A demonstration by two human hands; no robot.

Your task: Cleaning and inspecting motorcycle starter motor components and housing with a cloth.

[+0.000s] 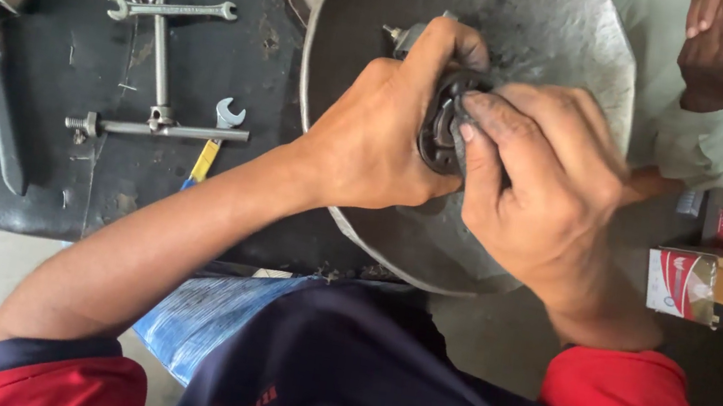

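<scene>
head view shows the left hand [372, 133] and right hand [537, 181], fingers closed around a dark round metal part [443, 125] held over a grey metal basin [540, 29]; it looks heavy, rigid, greasy, best gripped by its rim.

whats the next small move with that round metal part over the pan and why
Probably keep the left hand gripping the round metal part and press the right hand fingers along its rim: both hands hold it above the metal pan.
</scene>
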